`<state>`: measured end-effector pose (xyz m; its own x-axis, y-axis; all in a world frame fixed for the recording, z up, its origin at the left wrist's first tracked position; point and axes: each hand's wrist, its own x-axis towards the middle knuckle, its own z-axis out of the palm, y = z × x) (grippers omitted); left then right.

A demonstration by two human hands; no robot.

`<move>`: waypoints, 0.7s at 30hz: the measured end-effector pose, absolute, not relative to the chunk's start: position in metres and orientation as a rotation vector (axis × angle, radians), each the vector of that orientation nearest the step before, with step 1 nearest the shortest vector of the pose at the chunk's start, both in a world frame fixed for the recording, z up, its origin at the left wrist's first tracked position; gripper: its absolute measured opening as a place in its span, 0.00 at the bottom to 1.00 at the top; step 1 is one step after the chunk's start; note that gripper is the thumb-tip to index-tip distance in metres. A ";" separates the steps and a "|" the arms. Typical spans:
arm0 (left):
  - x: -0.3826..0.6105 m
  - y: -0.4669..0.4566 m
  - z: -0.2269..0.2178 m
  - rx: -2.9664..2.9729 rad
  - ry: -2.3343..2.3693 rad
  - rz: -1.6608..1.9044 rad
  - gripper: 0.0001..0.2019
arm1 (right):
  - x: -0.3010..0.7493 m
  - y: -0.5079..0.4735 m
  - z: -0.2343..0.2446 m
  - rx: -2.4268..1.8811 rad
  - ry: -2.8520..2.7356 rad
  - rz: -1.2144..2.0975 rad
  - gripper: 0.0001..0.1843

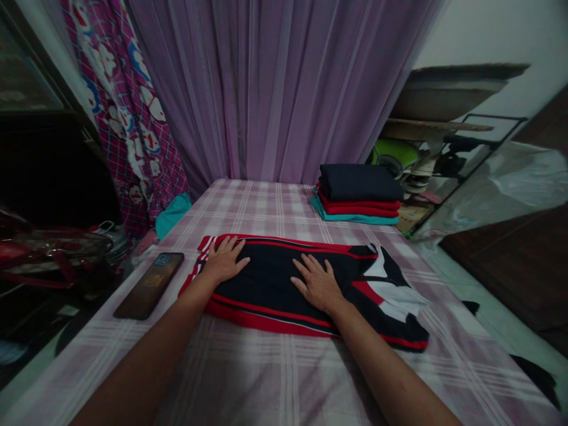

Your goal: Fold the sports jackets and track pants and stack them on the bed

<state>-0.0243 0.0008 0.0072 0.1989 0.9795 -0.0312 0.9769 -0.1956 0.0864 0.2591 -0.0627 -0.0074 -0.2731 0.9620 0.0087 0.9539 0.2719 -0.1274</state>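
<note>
A black shirt (270, 275) with red side panels and thin white piping lies partly folded across the bed-like surface. Its white-and-black end (394, 290) spreads out unevenly to the right, and red and white stripes edge its left end. My left hand (224, 260) rests flat on the left part of the cloth, fingers spread. Pressed palm-down near the middle of the garment is my right hand (317, 281), its fingers also apart. Neither hand grips anything.
A stack of folded clothes (359, 189), dark, red and teal, sits at the far right. A phone (151, 285) lies left of the shirt on the checked cloth (266, 378). Purple curtains (275, 89) hang behind; a cluttered rack (470, 136) stands at right.
</note>
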 end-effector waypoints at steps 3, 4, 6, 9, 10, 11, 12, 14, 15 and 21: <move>-0.042 0.004 0.010 2.246 1.867 0.325 0.31 | 0.258 -0.064 -0.003 -1.840 -2.424 0.146 0.32; -0.051 0.004 0.011 2.194 1.861 0.460 0.30 | 0.257 -0.064 -0.002 -1.836 -2.422 0.143 0.32; -0.072 0.002 0.011 2.089 1.912 0.674 0.29 | 0.256 -0.065 -0.002 -1.829 -2.419 0.131 0.32; -0.099 -0.006 0.012 1.996 2.133 0.670 0.27 | 0.256 -0.066 -0.004 -1.823 -2.414 0.103 0.31; -0.104 -0.009 0.013 1.970 2.205 0.592 0.27 | 0.256 -0.066 -0.005 -1.822 -2.411 0.096 0.31; -0.107 -0.012 0.014 1.939 2.261 0.497 0.28 | 0.256 -0.066 -0.006 -1.821 -2.410 0.088 0.31; -0.108 -0.014 0.015 1.901 2.301 0.405 0.30 | 0.256 -0.066 -0.006 -1.819 -2.409 0.080 0.31; -0.107 -0.015 0.017 1.825 2.339 0.250 0.32 | 0.256 -0.066 -0.008 -1.816 -2.404 0.064 0.31; -0.106 -0.014 0.019 1.790 2.343 0.195 0.33 | 0.256 -0.067 -0.008 -1.814 -2.401 0.054 0.30; -0.108 0.004 0.026 1.595 2.322 0.102 0.34 | 0.256 -0.068 -0.013 -1.789 -2.367 -0.022 0.28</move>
<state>-0.1077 0.0037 0.0263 -0.3246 0.9197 -0.2210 0.8967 0.3736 0.2375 0.2563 -0.0685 -0.0130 -0.2634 0.9534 0.1472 0.9560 0.2784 -0.0926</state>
